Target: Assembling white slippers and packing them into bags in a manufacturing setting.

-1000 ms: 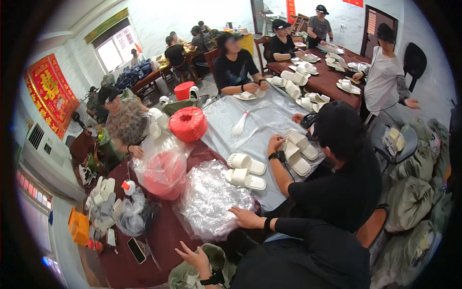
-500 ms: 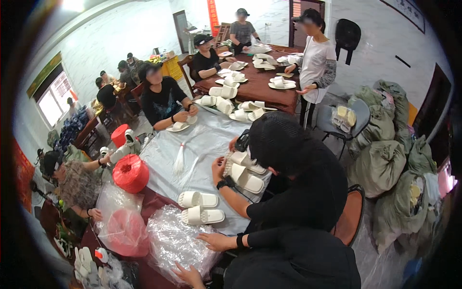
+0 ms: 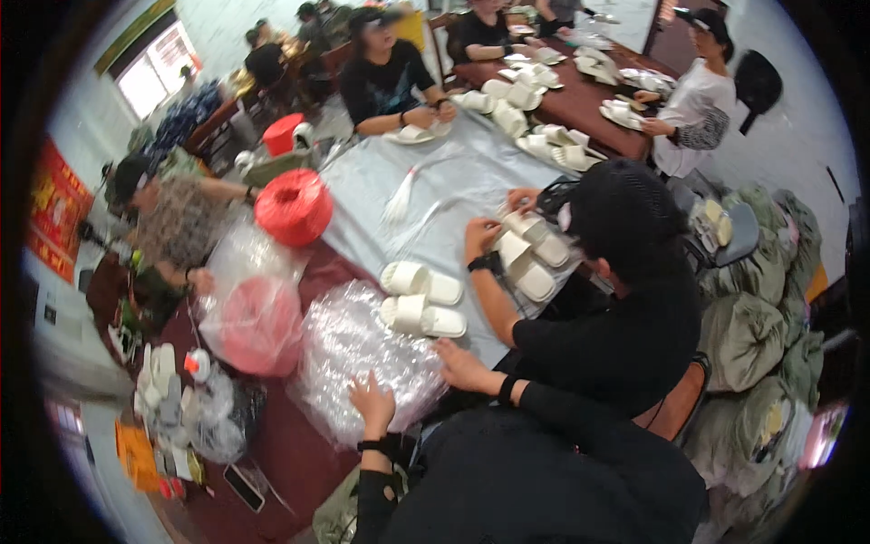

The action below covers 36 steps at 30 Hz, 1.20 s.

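My left hand (image 3: pixel 372 403) is open, fingers spread, on the near side of a crinkled heap of clear plastic (image 3: pixel 340 335). My right hand (image 3: pixel 464 366) lies open, palm down, at the heap's right edge. Neither holds anything that I can see. Just beyond the right hand, a pair of cream slippers lies side by side: the far slipper (image 3: pixel 439 286) and the near slipper (image 3: pixel 442 322). To my right, a co-worker in black (image 3: pixel 616 317) has both hands at another pair of slippers (image 3: pixel 526 265).
Red twine rolls, one bare (image 3: pixel 294 208) and one bagged (image 3: pixel 263 317), stand on the left. A phone (image 3: pixel 243 488) lies near the table's left edge. More slippers (image 3: pixel 509 116) line the far edge, where other people sit. Stuffed sacks (image 3: pixel 748 340) stand at right.
The view has swung left and down, so the table sits higher and further right. My left hand shows more fully, its fingers spread on the plastic. My right hand stays beside the slippers.
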### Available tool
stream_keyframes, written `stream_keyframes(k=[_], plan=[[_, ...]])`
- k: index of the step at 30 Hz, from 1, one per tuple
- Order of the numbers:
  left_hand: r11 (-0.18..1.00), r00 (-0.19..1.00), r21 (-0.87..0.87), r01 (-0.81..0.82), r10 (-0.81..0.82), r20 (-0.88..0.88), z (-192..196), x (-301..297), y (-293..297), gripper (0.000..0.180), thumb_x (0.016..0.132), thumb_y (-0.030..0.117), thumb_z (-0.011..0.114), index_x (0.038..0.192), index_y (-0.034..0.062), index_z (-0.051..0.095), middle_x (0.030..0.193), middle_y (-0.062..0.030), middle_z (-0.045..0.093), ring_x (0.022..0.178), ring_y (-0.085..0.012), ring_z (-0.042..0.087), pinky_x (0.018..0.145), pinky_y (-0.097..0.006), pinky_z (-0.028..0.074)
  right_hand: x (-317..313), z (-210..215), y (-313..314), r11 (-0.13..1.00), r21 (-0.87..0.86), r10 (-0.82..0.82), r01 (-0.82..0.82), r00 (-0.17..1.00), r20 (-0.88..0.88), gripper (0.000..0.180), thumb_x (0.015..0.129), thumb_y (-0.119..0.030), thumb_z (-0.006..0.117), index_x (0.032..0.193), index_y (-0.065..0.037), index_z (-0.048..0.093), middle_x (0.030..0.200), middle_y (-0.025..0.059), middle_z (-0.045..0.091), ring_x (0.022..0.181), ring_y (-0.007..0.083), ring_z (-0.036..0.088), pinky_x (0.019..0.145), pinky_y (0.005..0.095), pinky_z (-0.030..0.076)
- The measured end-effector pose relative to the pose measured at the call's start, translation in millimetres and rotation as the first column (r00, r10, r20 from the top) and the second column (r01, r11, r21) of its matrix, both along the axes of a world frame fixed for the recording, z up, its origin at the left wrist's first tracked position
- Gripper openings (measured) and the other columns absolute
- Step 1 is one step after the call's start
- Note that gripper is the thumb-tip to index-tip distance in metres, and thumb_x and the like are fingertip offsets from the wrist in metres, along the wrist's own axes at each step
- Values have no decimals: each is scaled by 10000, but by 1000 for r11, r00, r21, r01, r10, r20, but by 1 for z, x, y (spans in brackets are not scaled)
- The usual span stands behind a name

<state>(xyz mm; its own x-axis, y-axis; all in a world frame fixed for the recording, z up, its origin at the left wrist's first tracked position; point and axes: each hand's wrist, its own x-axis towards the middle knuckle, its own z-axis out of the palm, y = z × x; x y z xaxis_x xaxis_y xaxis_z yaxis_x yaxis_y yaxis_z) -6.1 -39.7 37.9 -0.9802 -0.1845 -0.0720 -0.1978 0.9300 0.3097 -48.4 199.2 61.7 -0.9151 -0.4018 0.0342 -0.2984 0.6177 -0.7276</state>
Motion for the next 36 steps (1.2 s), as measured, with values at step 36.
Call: stream_keyframes(k=[36], plan=[[998,951,26,54,-59,302,-38,15,-53,669,758,303,614,1344,203,305,1398,-204,207,1272,-418,204,1016,-544,189,-158,-63,-36,768,-132,-386,626,617,686,568,780,-246,604,1257,-72,350,1053,170,513,937,251,510,778,365,424]])
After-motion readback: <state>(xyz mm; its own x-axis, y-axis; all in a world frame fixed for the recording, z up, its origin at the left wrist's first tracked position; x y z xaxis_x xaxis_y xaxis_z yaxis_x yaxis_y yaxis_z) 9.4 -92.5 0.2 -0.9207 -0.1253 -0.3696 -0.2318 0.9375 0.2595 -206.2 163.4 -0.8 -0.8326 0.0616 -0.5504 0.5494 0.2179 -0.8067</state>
